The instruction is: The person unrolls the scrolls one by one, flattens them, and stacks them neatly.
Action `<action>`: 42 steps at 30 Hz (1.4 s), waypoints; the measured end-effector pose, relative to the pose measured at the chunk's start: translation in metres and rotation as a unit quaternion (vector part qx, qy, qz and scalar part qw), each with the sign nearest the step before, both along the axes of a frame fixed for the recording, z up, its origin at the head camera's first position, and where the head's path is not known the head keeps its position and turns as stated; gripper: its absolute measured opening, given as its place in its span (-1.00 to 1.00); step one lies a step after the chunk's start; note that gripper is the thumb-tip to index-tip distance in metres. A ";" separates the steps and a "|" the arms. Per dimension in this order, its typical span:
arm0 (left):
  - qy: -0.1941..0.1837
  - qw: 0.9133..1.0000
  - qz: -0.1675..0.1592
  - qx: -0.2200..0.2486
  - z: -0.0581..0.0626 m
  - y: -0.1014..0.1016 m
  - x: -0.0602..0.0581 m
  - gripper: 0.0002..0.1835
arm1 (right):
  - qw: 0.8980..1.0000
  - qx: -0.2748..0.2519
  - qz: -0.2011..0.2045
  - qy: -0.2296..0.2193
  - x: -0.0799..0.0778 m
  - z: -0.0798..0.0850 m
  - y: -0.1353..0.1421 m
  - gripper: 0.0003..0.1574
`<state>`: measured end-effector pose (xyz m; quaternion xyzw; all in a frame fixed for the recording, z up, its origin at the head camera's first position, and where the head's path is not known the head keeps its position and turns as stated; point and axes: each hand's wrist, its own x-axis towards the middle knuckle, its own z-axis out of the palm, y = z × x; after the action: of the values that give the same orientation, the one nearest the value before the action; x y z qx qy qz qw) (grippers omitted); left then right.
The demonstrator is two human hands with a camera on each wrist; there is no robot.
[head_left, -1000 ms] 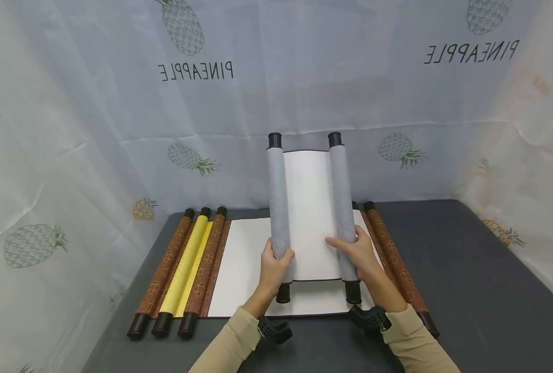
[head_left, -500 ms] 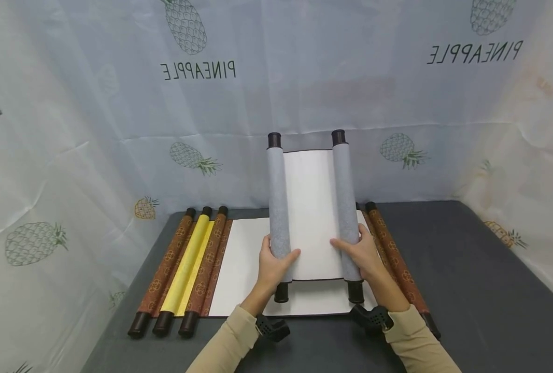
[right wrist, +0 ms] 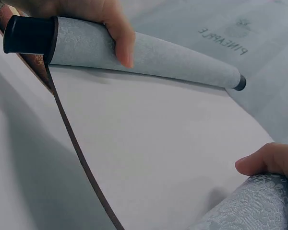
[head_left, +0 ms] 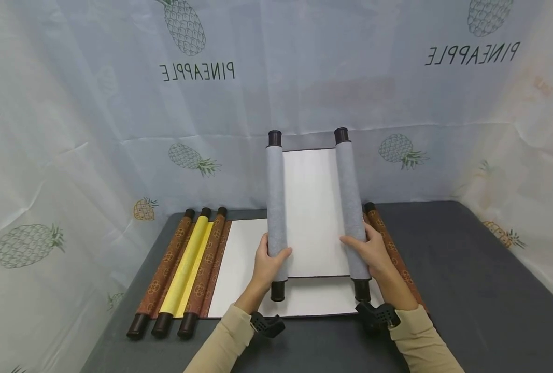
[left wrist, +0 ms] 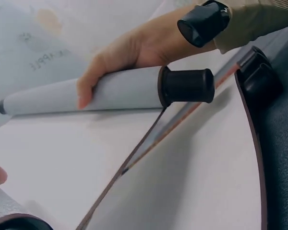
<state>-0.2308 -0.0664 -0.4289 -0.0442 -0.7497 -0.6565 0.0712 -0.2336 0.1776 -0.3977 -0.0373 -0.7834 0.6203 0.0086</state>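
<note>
A grey-blue scroll with dark end knobs is held raised and tilted above the table, partly unrolled. White paper stretches between its two rolls. My left hand grips the left roll near its lower end, thumb over the front. Around the right roll, my right hand has its fingers behind and its thumb on the paper side. Below lies an unrolled brown-patterned scroll, its white sheet partly covered by the raised one. The fingers behind both rolls are mostly hidden.
On the left of the dark table lie a yellow scroll and a brown roll, side by side. The brown scroll's other roll is at the right. A pineapple-print curtain stands behind.
The two grey-blue rolls have moved farther apart, the right one going right and the left one slightly left. More white paper shows between them. Both hands keep their grip.
</note>
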 end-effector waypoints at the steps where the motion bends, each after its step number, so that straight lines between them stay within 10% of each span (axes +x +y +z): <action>1: 0.003 1.000 -0.001 -0.004 0.000 -0.001 0.000 -0.40 | 1.000 0.005 -0.003 0.002 0.000 0.000 0.001 -0.11; 15: -0.004 0.997 -0.040 -0.064 0.007 -0.021 -0.003 -0.38 | 1.000 0.024 0.008 0.017 0.001 0.003 0.010 -0.07; 42: -0.058 0.997 -0.055 0.010 0.008 -0.014 -0.007 -0.25 | 0.999 -0.035 -0.020 -0.037 -0.004 0.003 -0.001 -0.18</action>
<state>-0.2382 -0.0806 -0.4213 -0.0469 -0.7425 -0.6681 -0.0082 -0.2377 0.1766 -0.3948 -0.0757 -0.7602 0.6452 -0.0091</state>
